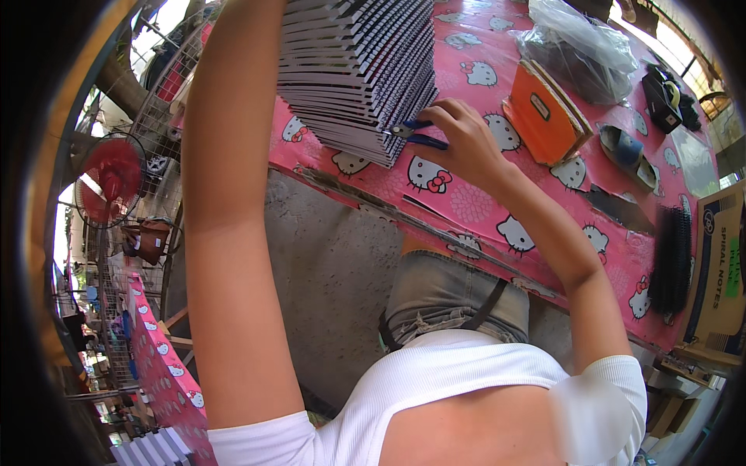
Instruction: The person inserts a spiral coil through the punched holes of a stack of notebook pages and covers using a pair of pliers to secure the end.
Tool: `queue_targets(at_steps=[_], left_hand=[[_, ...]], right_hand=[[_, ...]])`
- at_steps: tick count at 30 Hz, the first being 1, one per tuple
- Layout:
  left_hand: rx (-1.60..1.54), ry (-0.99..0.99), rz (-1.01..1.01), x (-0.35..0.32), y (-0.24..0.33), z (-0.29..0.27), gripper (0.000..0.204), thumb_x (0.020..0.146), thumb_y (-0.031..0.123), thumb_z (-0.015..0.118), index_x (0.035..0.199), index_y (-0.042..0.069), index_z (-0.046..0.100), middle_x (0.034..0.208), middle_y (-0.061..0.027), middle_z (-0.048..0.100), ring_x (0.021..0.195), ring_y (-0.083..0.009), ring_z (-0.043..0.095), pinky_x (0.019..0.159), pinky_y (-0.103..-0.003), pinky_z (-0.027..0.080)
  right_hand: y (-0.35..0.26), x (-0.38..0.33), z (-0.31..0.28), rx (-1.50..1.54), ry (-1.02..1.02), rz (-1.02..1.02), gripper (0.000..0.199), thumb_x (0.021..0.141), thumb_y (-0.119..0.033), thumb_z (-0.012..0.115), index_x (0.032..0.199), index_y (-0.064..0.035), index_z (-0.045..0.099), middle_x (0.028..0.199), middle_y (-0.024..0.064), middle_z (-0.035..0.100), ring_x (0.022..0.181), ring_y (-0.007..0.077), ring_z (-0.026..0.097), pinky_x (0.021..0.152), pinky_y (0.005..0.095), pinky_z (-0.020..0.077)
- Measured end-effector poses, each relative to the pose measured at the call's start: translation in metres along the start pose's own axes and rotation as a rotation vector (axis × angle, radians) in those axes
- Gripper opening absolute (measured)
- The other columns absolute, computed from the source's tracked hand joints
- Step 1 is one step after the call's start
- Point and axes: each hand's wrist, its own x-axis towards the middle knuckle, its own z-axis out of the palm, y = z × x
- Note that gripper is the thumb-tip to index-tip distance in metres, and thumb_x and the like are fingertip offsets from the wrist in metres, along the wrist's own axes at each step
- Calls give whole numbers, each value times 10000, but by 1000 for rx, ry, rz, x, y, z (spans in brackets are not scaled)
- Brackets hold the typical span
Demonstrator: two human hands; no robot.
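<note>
A tall stack of spiral notebooks [334, 85], fanned in uneven layers with dark wire bindings, stands on a pink table [474, 194] with a cartoon-cat cover. My right hand [462, 144] is closed around blue-handled pliers [423, 138]. The jaws of the pliers meet the lower near corner of the stack, at the end of a binding. Whether they grip a wire is too small to make out. My left arm reaches up along the stack's left side, and its hand lies beyond the upper edge of the picture.
Right of the stack stand an orange box-like holder [544, 113] and a clear plastic bag [579, 50]. Further right lie a roll of tape [625, 155], a black case [663, 97] and a bundle of black coils [670, 264]. A cardboard box [711, 272] borders the table; a red fan [110, 180] is at left.
</note>
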Motion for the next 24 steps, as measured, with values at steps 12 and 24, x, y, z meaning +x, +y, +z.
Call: queue_targets(at_steps=[12,24], left_hand=[[-15,15,-55,2,-6,-3,301,728,266,692,679,-31,688,1034,-95,670,1016,-171,574,880,-274,433],[19,-8,-102,-2,-10,-3,299,736,259,686,701,-38,695,1111,-85,669,1045,-172,570,891,-267,438]], right_hand=[[2,-1,-10,89,-99,84,393,731,-367,765,898,-38,629,852,98,611,810,267,609,721,402,479],[6,16,-18,1085,-603,1124,443,837,-390,706,986,20,628,771,94,635,468,184,587,433,314,500]])
